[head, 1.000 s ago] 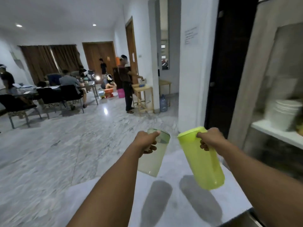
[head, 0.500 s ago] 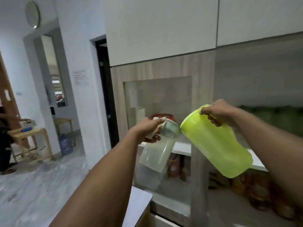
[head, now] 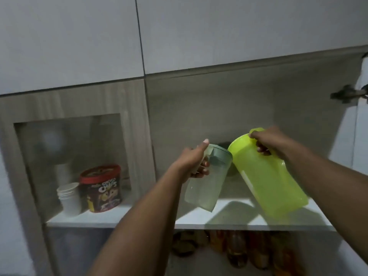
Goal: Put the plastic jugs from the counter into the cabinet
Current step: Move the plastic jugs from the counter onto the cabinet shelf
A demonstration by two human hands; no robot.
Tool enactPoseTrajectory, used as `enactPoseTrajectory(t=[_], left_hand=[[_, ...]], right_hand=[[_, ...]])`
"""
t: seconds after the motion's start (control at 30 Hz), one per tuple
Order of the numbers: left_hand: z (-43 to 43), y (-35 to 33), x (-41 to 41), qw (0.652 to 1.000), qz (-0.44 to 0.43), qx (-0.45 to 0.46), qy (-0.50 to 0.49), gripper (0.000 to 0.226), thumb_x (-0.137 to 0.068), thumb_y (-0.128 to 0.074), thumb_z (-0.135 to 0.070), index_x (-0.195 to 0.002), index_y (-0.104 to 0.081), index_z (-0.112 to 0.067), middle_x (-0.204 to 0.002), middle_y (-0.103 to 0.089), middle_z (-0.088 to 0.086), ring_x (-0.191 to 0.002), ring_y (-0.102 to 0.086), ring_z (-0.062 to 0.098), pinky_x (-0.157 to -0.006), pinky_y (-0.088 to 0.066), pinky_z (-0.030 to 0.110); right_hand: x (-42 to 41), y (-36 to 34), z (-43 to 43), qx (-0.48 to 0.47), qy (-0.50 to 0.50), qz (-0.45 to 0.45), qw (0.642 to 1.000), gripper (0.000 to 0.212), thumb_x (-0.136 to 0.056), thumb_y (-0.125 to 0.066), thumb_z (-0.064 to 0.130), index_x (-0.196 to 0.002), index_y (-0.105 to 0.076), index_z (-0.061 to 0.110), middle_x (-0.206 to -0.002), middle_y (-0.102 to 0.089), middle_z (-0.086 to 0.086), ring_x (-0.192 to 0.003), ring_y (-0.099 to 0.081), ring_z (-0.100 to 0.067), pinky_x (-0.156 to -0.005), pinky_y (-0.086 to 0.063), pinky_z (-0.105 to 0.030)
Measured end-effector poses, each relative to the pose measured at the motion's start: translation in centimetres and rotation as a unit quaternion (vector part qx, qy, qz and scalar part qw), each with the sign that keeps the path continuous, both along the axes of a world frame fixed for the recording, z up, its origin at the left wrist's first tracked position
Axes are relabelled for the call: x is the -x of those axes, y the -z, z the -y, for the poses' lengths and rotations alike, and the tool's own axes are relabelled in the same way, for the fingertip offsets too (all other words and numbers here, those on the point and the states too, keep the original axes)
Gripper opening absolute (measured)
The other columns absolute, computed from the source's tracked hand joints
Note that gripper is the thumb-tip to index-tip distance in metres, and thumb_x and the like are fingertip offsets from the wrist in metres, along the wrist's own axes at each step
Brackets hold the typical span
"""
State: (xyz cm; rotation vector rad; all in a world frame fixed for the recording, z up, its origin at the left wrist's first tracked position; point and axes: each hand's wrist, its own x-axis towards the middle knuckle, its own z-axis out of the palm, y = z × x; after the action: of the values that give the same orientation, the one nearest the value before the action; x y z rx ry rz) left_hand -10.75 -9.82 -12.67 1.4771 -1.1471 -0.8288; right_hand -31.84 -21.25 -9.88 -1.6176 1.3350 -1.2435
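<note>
Two jugs aloft before the open cabinet, above its white shelf [head: 229,218]. Left hand [head: 194,162] closed round the handle of the pale clear jug [head: 207,186]; right hand [head: 270,141] closed round the handle of the lime-green jug [head: 266,180]. Both tilted, lids nearly touching. Paper cups [head: 68,198] and a cereal tub [head: 101,188] far left behind glass.

A stack of white paper cups [head: 68,198] stands just beside a red-lidded cereal tub [head: 101,188] at eight o'clock, behind a glass panel [head: 49,156]. Blurred bottles [head: 237,250] crowd the lower level at six o'clock. A metal hinge [head: 346,94] shows at two o'clock.
</note>
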Motion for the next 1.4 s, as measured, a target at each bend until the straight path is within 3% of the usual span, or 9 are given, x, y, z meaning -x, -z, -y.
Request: enactPoseTrajectory(t=[0.13,0.3,0.5,0.6,0.77,0.87,1.03,1.27,1.4], left_hand=[[8.7,2.7,2.7,0.998,-0.057,0.011,-0.024,0.047,-0.099,-0.042,-0.048,-0.115,-0.063,-0.008,-0.08,-0.064,0.007,-0.058,-0.063,0.02,-0.06,-0.045,0.028],[17.5,6.6,6.1,0.991,-0.131,0.0,-0.021,0.033,-0.097,-0.043,-0.034,-0.086,-0.066,-0.013,-0.074,-0.068,0.004,-0.067,-0.064,0.019,-0.069,-0.041,0.032],[22.3,9.6,10.8,0.994,-0.109,-0.007,0.014,0.027,-0.1,-0.046,-0.024,-0.11,-0.066,-0.009,-0.104,-0.072,0.01,-0.085,-0.068,0.019,-0.072,-0.051,0.033],[22.8,11.2,10.6,0.994,-0.105,-0.03,0.016,0.026,-0.101,-0.048,-0.028,-0.11,-0.065,-0.01,-0.103,-0.073,0.006,-0.09,-0.068,0.02,-0.075,-0.052,0.033],[23.2,12.3,10.3,0.995,-0.088,-0.051,-0.01,0.024,-0.101,-0.047,-0.032,-0.095,-0.064,-0.017,-0.09,-0.071,0.007,-0.081,-0.064,0.025,-0.071,-0.046,0.034],[30.4,12.9,12.9,0.996,-0.067,-0.056,0.0,0.027,-0.102,-0.047,-0.038,-0.105,-0.064,-0.018,-0.097,-0.071,0.007,-0.084,-0.064,0.024,-0.073,-0.048,0.033],[31.3,13.3,12.3,0.998,-0.049,-0.05,0.008,0.027,-0.102,-0.045,-0.044,-0.095,-0.062,-0.024,-0.109,-0.071,0.009,-0.108,-0.067,0.03,-0.091,-0.054,0.045],[30.8,13.4,11.7,0.998,0.011,-0.066,-0.017,0.05,-0.094,-0.049,-0.059,-0.109,-0.063,-0.014,-0.102,-0.065,0.011,-0.096,-0.063,0.029,-0.1,-0.052,0.047],[29.3,12.7,11.7,0.995,0.038,-0.085,-0.022,0.085,-0.072,-0.053,-0.079,-0.134,-0.054,-0.021,-0.128,-0.062,0.006,-0.112,-0.061,0.027,-0.101,-0.052,0.044]], right_hand=[[2.8,2.2,5.6,0.03,0.09,0.026,0.995,0.025,-0.086,-0.064,0.027,-0.073,-0.065,0.006,-0.062,-0.067,-0.013,-0.046,-0.06,-0.022,-0.051,-0.052,-0.028],[6.8,6.8,11.3,0.027,0.136,0.082,0.987,0.023,-0.086,-0.063,0.025,-0.092,-0.073,0.005,-0.082,-0.075,-0.014,-0.067,-0.069,-0.026,-0.064,-0.048,-0.028],[9.7,11.3,15.6,-0.006,0.144,0.125,0.982,0.036,-0.088,-0.063,0.029,-0.116,-0.068,0.007,-0.084,-0.074,-0.007,-0.074,-0.072,-0.022,-0.082,-0.058,-0.039],[8.6,12.6,15.5,0.006,0.123,0.085,0.989,0.019,-0.089,-0.06,0.037,-0.089,-0.06,0.018,-0.079,-0.071,-0.005,-0.084,-0.073,-0.034,-0.084,-0.058,-0.051],[7.6,12.9,17.3,0.018,0.105,0.017,0.994,0.08,-0.081,-0.044,0.062,-0.138,-0.047,0.005,-0.103,-0.076,-0.015,-0.101,-0.07,-0.038,-0.091,-0.055,-0.049],[10.6,15.0,27.1,0.003,0.102,-0.008,0.995,0.101,-0.068,-0.031,0.077,-0.139,-0.045,0.006,-0.12,-0.07,-0.02,-0.11,-0.068,-0.037,-0.094,-0.053,-0.048],[9.4,14.1,26.4,-0.006,0.107,-0.024,0.994,0.075,-0.084,-0.038,0.062,-0.134,-0.043,0.006,-0.119,-0.068,-0.023,-0.111,-0.066,-0.04,-0.094,-0.052,-0.049],[9.2,13.5,25.4,-0.053,0.102,-0.063,0.991,0.058,-0.099,-0.045,0.04,-0.14,-0.039,0.001,-0.134,-0.057,-0.025,-0.117,-0.061,-0.041,-0.086,-0.047,-0.035],[9.2,14.3,24.0,-0.079,0.115,-0.134,0.981,0.078,-0.098,-0.053,0.034,-0.153,-0.015,-0.006,-0.151,-0.038,-0.028,-0.136,-0.043,-0.042,-0.098,-0.042,-0.038]])
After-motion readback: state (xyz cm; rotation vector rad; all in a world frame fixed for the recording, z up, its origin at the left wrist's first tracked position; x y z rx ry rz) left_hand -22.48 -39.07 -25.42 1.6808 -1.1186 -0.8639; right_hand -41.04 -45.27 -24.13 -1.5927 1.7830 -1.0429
